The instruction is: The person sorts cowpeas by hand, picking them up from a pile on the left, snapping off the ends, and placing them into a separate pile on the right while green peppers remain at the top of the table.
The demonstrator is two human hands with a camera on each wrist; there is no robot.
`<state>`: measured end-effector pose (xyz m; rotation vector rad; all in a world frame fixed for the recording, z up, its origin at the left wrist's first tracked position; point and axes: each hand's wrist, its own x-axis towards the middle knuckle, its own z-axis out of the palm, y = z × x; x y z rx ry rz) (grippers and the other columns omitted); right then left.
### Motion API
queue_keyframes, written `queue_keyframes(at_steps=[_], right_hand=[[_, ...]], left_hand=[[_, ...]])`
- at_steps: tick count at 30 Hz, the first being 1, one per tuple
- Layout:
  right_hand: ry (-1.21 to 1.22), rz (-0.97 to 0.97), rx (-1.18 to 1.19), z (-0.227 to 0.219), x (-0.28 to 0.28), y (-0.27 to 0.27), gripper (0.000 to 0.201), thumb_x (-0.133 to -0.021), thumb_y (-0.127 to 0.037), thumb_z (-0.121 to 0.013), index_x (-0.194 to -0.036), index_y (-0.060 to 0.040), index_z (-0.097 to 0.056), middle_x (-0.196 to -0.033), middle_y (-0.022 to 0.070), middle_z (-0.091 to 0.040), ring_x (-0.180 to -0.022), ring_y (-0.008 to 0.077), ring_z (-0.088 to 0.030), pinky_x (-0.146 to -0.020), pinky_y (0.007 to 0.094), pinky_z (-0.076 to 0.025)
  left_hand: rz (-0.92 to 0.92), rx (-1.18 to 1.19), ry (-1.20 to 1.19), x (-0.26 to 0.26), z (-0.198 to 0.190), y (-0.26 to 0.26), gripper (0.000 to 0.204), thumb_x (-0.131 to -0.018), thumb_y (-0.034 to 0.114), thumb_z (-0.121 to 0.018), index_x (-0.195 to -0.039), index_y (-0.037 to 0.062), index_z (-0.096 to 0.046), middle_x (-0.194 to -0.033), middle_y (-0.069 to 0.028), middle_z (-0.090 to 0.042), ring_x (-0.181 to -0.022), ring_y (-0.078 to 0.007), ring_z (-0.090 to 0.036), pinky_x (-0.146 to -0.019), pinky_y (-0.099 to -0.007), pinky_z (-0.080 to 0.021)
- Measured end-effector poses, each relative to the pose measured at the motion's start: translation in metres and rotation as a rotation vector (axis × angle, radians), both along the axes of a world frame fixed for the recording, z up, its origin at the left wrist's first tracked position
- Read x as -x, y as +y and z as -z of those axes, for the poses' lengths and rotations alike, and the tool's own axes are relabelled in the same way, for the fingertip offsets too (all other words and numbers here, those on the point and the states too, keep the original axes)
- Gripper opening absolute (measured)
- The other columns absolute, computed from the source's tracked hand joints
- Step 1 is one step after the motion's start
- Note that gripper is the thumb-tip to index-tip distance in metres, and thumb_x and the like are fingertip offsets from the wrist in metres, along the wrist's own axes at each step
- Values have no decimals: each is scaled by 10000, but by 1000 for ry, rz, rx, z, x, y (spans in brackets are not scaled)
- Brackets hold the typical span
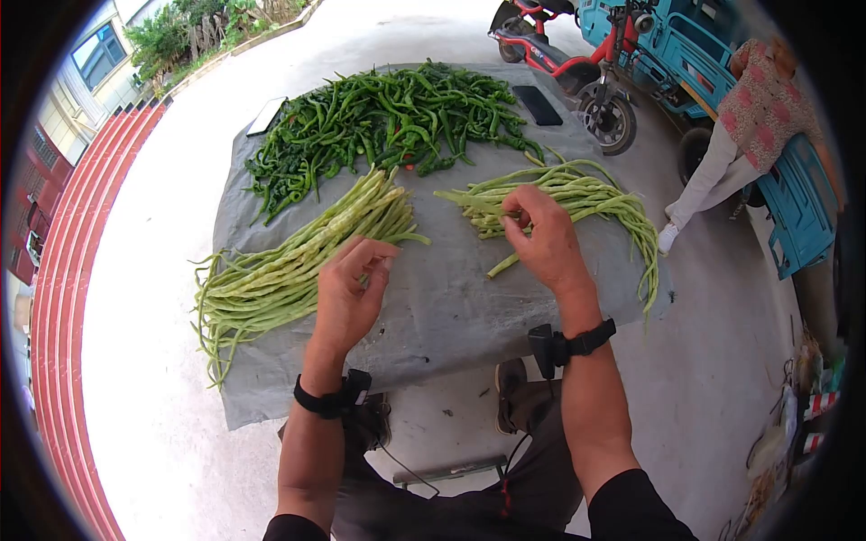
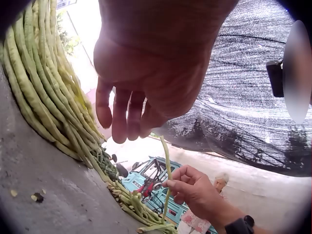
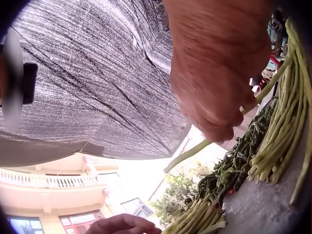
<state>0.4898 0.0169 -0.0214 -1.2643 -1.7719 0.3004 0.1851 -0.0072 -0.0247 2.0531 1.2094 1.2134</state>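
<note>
In the head view, my right hand (image 1: 550,243) pinches one long green bean over the right bundle of beans (image 1: 595,200). The right wrist view shows this bean (image 3: 187,156) sticking out on both sides of my right hand (image 3: 219,73). My left hand (image 1: 352,293) hovers at the right edge of the left bundle (image 1: 289,266), its fingers loosely bent and nothing visibly held. In the left wrist view the held bean (image 2: 167,156) reaches up toward the fingertips of my left hand (image 2: 156,63); whether they touch cannot be told there.
Green peppers (image 1: 388,117) are heaped at the back of the grey-covered table (image 1: 451,307), with a phone (image 1: 537,105) to their right and a white item (image 1: 267,116) to their left. A person (image 1: 762,108) is beside blue vehicles at right. Red steps (image 1: 77,270) run along the left.
</note>
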Motion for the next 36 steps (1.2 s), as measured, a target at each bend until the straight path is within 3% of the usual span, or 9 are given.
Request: queue_keyframes(at_steps=[2,5,11,14,17,20,24,27,36], right_hand=[[28,-63,-61,2,19,-1,199,-866,24,-735,-1015,-18,-610,-975,163,-661,-925,395,-667,-794,482,-544],[-29,-151,-172,3,43,-3,204,-897,52,-742,-1057,-19,-638,-1020,116,-669,-864,278,-678,-721,383,-571],[50,-290,-230,-6,83,-16,228,-905,38,-762,-1099,-27,-662,-1004,105,-663,-833,247,-665,-682,357,-561],[184,-321,-80,-19,94,-27,213,-926,-18,-755,-1109,-38,-650,-1016,141,-693,-900,350,-703,-776,431,-567],[323,-390,61,-32,101,-35,185,-967,-42,-760,-1119,-30,-655,-982,119,-717,-803,224,-726,-704,359,-573],[522,-482,44,-27,108,-31,155,-1031,-36,-724,-1164,-14,-647,-980,50,-717,-718,78,-615,-632,271,-525],[847,-559,280,-35,99,-31,96,-1077,-70,-670,-1159,-28,-643,-1015,64,-733,-709,60,-615,-622,232,-513],[989,-554,330,-31,92,-24,117,-1088,-114,-666,-1169,-34,-639,-1050,76,-737,-710,70,-619,-629,242,-523],[1072,-528,362,-35,74,-18,169,-1113,-205,-643,-1195,-57,-650,-1085,67,-713,-779,75,-613,-637,271,-517]], left_hand=[[40,107,-89,-7,2,-3,124,-996,7,-697,-1111,25,-741,-1032,-76,-758,-860,-184,-725,-804,-344,-583],[111,284,-216,-14,5,-7,192,-1065,57,-673,-1249,7,-690,-1132,-73,-766,-943,-137,-717,-874,-314,-575],[203,365,-485,-19,17,-6,342,-1066,56,-670,-1403,21,-620,-1272,-75,-722,-1005,-166,-725,-859,-313,-573],[219,415,-525,-19,12,-8,374,-1063,48,-672,-1432,31,-614,-1333,-70,-697,-1084,-160,-711,-921,-323,-568],[282,298,-537,-20,25,-4,387,-1066,70,-692,-1443,34,-611,-1346,-62,-689,-1135,-159,-696,-986,-330,-552],[394,439,-666,-24,10,-15,324,-1090,136,-693,-1389,29,-632,-1325,-62,-698,-1146,-155,-689,-1020,-330,-536],[540,464,-650,-21,3,-14,208,-1122,216,-666,-1211,28,-669,-1111,-38,-726,-1028,-121,-681,-942,-316,-550],[496,492,-633,-17,-3,-18,190,-1124,212,-662,-1178,29,-667,-987,-27,-714,-895,-92,-668,-813,-283,-556],[325,572,-510,-14,-10,-24,164,-1082,189,-715,-1026,42,-667,-805,21,-667,-674,-37,-613,-582,-216,-493]])
